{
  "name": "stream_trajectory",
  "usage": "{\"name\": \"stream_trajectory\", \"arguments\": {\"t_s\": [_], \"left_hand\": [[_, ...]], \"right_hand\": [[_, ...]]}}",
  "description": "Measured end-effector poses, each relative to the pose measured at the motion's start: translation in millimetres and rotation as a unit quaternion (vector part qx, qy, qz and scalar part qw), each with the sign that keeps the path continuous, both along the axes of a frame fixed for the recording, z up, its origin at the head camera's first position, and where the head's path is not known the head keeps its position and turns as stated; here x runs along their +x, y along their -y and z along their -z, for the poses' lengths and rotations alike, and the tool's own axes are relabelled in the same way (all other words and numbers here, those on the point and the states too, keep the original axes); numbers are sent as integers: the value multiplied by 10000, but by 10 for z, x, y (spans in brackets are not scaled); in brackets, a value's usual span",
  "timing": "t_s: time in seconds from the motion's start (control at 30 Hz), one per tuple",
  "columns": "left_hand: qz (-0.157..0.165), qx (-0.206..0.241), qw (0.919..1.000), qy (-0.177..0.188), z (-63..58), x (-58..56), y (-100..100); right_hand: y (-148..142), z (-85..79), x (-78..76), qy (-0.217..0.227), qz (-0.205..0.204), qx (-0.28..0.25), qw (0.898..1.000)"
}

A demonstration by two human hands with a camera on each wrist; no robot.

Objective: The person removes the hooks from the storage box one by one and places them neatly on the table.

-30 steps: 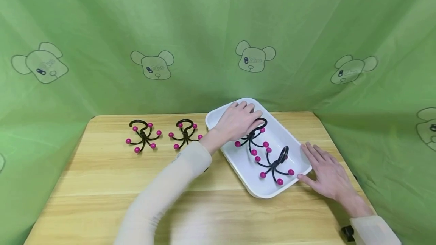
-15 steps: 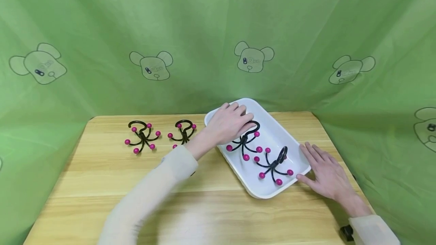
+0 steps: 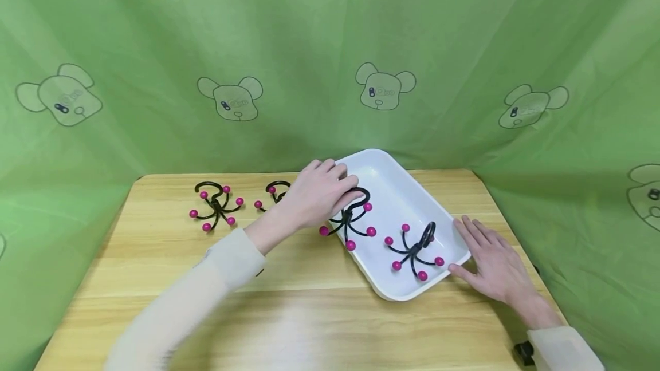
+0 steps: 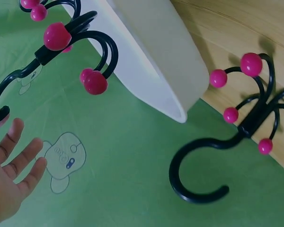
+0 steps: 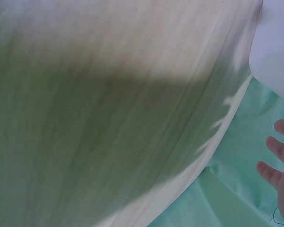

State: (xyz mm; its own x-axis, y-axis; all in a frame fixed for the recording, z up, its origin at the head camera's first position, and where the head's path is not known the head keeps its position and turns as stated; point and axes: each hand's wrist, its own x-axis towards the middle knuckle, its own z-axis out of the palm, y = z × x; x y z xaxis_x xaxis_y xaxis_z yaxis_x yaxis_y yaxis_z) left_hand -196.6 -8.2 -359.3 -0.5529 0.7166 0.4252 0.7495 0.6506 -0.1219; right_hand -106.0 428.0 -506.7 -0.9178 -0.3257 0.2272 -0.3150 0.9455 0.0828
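My left hand [image 3: 318, 194] pinches the curved hook end of a black claw hanger [image 3: 348, 216] with pink ball tips. That hanger is over the left rim of the white tray [image 3: 397, 193], its arms spread downward; the left wrist view shows it at upper left, the same hanger [image 4: 46, 53] hooked near the thumb. Inside the tray's near end lies a second such hanger [image 3: 414, 251]. My right hand [image 3: 497, 265] has straight fingers, touching the tray's right rim. In the right wrist view, the right hand's fingers [image 5: 278, 149] show at the right edge, near the tray.
On the wooden table [image 3: 330, 325], left of the tray, lies a hanger [image 3: 216, 206] of the same kind. Another hanger [image 3: 278, 185] beside it is partly behind my left hand. A green curtain [image 3: 309, 27] with mouse-head drawings surrounds the table at the back and sides.
My left hand has moved leftward with the pinched hanger, from over the tray's middle to its left rim. My right hand, the tray and the hanger in it have stayed put.
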Motion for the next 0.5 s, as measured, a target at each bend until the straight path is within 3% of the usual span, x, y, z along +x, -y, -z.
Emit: {"name": "stream_trajectory", "arguments": {"t_s": [0.2,0.5], "left_hand": [[85,148,9998,46,-54,82,204],[233,390,9987,-215,-49,193,565]], "right_hand": [[-11,-2,6,2,55,-10,10000],[-8,4,6,99,125,-69,9998]]}}
